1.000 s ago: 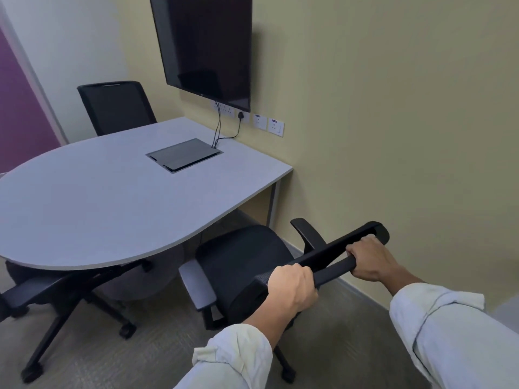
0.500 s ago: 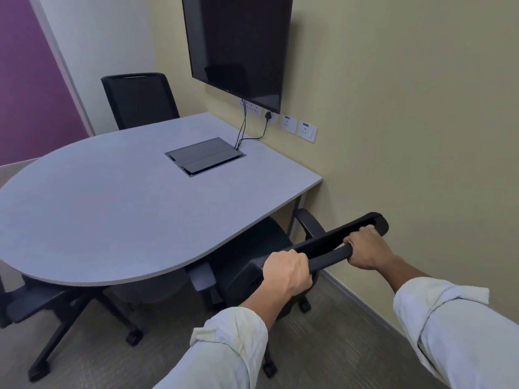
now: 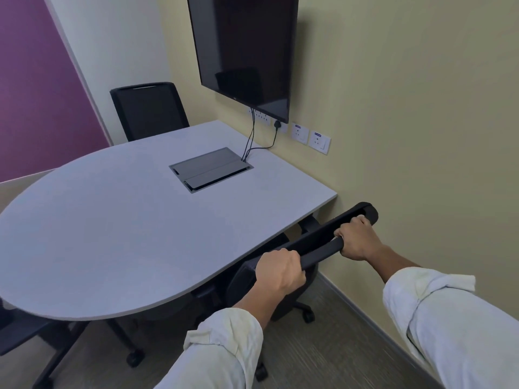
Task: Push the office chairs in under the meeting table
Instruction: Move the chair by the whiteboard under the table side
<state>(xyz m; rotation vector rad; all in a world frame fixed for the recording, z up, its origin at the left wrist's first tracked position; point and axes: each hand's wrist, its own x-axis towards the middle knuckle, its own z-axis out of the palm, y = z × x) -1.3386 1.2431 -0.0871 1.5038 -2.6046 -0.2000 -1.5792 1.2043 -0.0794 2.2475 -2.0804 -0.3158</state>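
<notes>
- Both hands grip the top bar of a black office chair's backrest (image 3: 317,248): the left hand (image 3: 279,269) wraps the bar near its lower end, the right hand (image 3: 355,238) nearer its upper end.
- This chair's seat is already hidden under the grey meeting table (image 3: 118,220); its backrest stands just beside the table edge, so this one looks nearly done.
- A far chair (image 3: 148,110) behind the table appears tucked in.
- A third chair (image 3: 25,332) at the table's near left edge shows only partly; it may need pushing.
</notes>
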